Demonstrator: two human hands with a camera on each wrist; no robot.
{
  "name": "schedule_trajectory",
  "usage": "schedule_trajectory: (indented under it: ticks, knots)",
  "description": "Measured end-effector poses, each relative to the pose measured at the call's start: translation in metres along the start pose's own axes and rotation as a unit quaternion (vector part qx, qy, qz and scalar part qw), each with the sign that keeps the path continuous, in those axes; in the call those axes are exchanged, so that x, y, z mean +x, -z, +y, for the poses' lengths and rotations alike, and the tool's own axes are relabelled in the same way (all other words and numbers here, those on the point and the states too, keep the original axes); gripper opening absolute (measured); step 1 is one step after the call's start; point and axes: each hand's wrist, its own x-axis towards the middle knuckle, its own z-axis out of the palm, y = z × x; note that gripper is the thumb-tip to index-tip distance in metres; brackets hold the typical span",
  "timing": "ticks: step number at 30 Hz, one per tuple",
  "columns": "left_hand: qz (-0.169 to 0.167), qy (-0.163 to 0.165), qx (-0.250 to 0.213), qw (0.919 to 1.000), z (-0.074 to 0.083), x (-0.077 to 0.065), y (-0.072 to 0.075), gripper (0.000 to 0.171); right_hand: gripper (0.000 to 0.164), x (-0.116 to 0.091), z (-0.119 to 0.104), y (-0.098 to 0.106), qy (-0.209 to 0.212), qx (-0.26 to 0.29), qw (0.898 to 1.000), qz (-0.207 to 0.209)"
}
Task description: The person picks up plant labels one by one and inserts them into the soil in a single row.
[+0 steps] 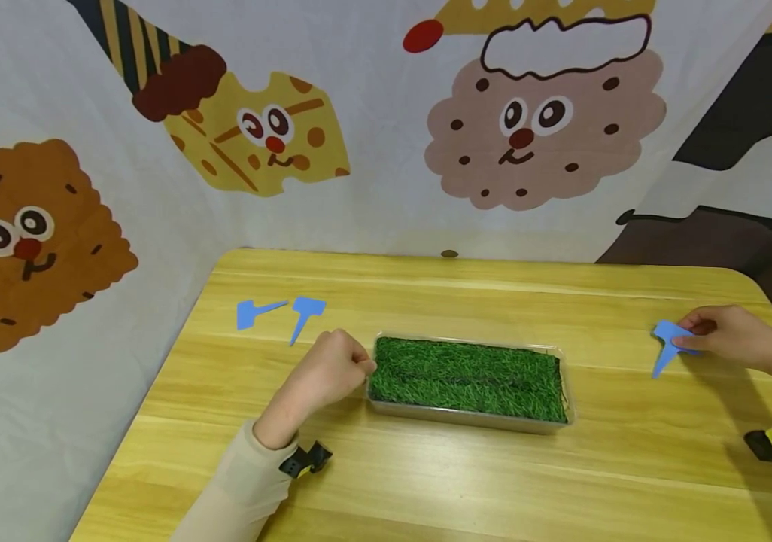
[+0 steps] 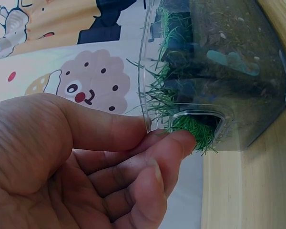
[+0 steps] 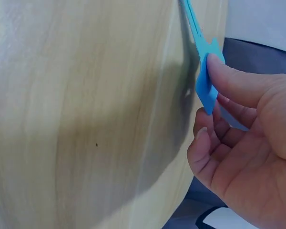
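Observation:
A clear plastic box [image 1: 474,415] filled with green artificial grass [image 1: 460,376] stands mid-table. My left hand [image 1: 335,369] pinches its left end at the rim, thumb and fingers meeting beside a cut-out where grass pokes through in the left wrist view. Over at the table's right side, my right hand [image 1: 731,335] holds a blue T-shaped plant label [image 1: 667,332] by its wide head between thumb and fingers. The label's pointed stem [image 3: 192,21] angles away from the hand. Two more blue plant labels, one [image 1: 247,315] and another [image 1: 308,306], lie at the back left.
The light wooden table [image 1: 413,482] meets a white cloth [image 1: 372,218] printed with cartoon biscuits and cheese along its back edge. Black wrist cameras sit on the left sleeve [image 1: 237,482] and the right one. Some debris and a pale greenish piece [image 2: 232,63] show through the box.

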Motion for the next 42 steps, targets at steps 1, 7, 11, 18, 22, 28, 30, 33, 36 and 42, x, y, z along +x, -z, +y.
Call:
schedule_trajectory:
  ticks: [1, 7, 11, 18, 22, 28, 30, 33, 36, 42]
  knots:
    - [0.0, -0.001, 0.0, 1.0, 0.0, 0.0, 0.0, 0.052, 0.045, -0.001, 0.001, 0.0, -0.004, 0.001, 1.0, 0.001]
    - [0.001, -0.002, 0.005, 1.0, 0.001, 0.001, -0.001, 0.052, 0.052, -0.008, 0.002, 0.006, -0.032, 0.009, 0.999, 0.002]
    - [0.001, -0.001, 0.006, 1.0, 0.0, 0.001, -0.001, 0.052, 0.055, -0.012, -0.004, 0.009, -0.041, 0.02, 0.999, -0.001]
    - [0.002, 0.0, 0.006, 1.0, 0.001, 0.0, 0.0, 0.052, 0.045, -0.023, -0.028, 0.012, -0.022, 0.031, 0.997, 0.062]
    - [0.002, -0.001, 0.006, 1.0, 0.001, 0.0, 0.0, 0.052, 0.041, -0.03, -0.043, 0.014, -0.024, 0.037, 0.992, 0.12]
    - [0.002, -0.002, 0.007, 1.0, 0.001, 0.0, 0.0, 0.051, 0.04, -0.039, -0.058, 0.015, -0.039, 0.055, 0.978, 0.198]
    - [0.003, -0.001, 0.007, 1.0, 0.001, 0.001, 0.0, 0.051, 0.039, -0.042, -0.062, 0.014, -0.039, 0.06, 0.972, 0.224]
    - [0.002, -0.001, 0.007, 1.0, 0.0, 0.001, 0.0, 0.051, 0.038, -0.046, -0.067, 0.013, -0.032, 0.082, 0.964, 0.251]
    - [0.002, -0.002, 0.008, 1.0, 0.0, 0.001, -0.001, 0.051, 0.026, -0.05, -0.072, 0.012, -0.017, 0.115, 0.955, 0.273]
    - [0.001, 0.0, 0.007, 1.0, 0.0, 0.001, -0.001, 0.052, 0.01, -0.057, -0.085, 0.009, 0.018, 0.165, 0.939, 0.301]
